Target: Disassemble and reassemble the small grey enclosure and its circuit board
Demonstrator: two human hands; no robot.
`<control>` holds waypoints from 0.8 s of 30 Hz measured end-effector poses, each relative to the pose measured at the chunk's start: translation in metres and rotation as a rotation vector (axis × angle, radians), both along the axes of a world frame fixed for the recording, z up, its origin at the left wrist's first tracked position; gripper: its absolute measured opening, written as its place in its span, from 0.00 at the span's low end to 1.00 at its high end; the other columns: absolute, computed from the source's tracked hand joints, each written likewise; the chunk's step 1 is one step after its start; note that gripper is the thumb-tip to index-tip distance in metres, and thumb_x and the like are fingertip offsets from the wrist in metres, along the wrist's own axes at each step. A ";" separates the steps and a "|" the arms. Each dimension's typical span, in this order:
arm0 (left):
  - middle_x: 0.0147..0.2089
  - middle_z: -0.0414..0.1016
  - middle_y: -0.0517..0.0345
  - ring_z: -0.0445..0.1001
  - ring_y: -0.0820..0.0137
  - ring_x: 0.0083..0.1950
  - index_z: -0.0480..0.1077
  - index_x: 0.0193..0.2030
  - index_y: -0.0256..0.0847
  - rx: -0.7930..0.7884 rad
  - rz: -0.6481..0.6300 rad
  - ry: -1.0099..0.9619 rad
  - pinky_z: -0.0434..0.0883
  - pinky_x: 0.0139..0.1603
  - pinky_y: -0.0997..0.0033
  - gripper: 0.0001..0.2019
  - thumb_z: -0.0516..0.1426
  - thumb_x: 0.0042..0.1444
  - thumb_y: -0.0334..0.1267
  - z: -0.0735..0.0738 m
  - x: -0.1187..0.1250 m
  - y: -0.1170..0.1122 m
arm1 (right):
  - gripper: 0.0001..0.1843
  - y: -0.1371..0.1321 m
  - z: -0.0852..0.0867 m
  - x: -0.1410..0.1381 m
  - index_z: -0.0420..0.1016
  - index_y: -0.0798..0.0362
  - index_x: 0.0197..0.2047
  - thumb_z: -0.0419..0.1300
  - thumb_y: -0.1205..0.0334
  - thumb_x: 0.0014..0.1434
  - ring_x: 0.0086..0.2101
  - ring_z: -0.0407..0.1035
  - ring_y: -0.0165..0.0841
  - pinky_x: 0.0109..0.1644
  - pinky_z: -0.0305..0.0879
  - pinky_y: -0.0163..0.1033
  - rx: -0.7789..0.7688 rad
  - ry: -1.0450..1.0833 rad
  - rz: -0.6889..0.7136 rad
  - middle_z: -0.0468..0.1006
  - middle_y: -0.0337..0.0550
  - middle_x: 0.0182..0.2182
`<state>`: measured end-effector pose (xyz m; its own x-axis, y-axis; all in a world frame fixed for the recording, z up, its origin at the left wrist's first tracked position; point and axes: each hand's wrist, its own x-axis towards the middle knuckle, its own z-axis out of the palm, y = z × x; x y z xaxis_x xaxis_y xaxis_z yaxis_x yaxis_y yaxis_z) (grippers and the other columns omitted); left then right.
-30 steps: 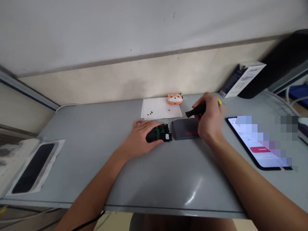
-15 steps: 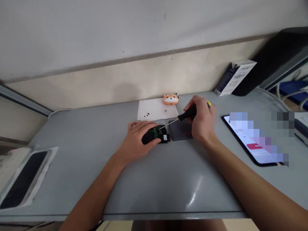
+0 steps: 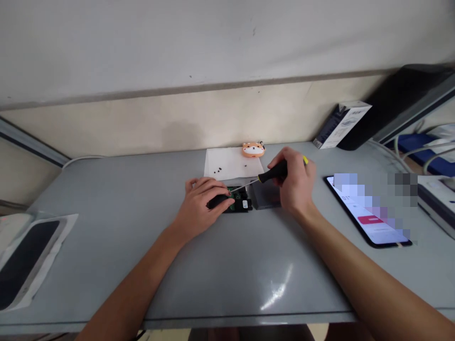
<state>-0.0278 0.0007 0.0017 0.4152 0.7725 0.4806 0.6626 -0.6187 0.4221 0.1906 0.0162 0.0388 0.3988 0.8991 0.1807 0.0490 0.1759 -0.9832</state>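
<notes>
- Your left hand [image 3: 199,204] bridges the left end of the circuit-board device [image 3: 240,206], fingers and thumb closed around its black part.
- That device lies flat on the grey table [image 3: 220,270], in front of you.
- Your right hand [image 3: 295,182] grips the screwdriver [image 3: 273,173] by its black handle, shaft slanting down to the board beside your left fingertips; you cannot tell whether its tip touches.
- A dark grey case [image 3: 263,195] sits just right of the board.
- Behind, white paper [image 3: 231,163] bears tiny dark screws [image 3: 218,171].
</notes>
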 end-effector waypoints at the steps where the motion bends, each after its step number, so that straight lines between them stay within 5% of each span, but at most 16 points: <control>1: 0.45 0.86 0.60 0.80 0.63 0.49 0.78 0.41 0.46 0.011 0.000 -0.004 0.63 0.60 0.52 0.07 0.61 0.71 0.44 0.000 0.000 0.000 | 0.20 0.000 0.000 0.000 0.71 0.49 0.20 0.56 0.49 0.61 0.16 0.55 0.27 0.17 0.47 0.34 -0.010 0.005 0.008 0.58 0.33 0.13; 24: 0.39 0.85 0.61 0.78 0.64 0.43 0.77 0.37 0.47 0.080 0.089 -0.017 0.65 0.58 0.53 0.09 0.58 0.70 0.41 0.001 -0.001 0.002 | 0.19 0.000 0.001 0.000 0.71 0.50 0.21 0.56 0.51 0.61 0.17 0.58 0.27 0.19 0.50 0.34 0.032 0.049 -0.007 0.60 0.34 0.15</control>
<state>-0.0289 0.0029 0.0024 0.3381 0.7648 0.5484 0.7091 -0.5901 0.3859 0.1907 0.0161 0.0396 0.4142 0.8902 0.1897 0.0026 0.2072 -0.9783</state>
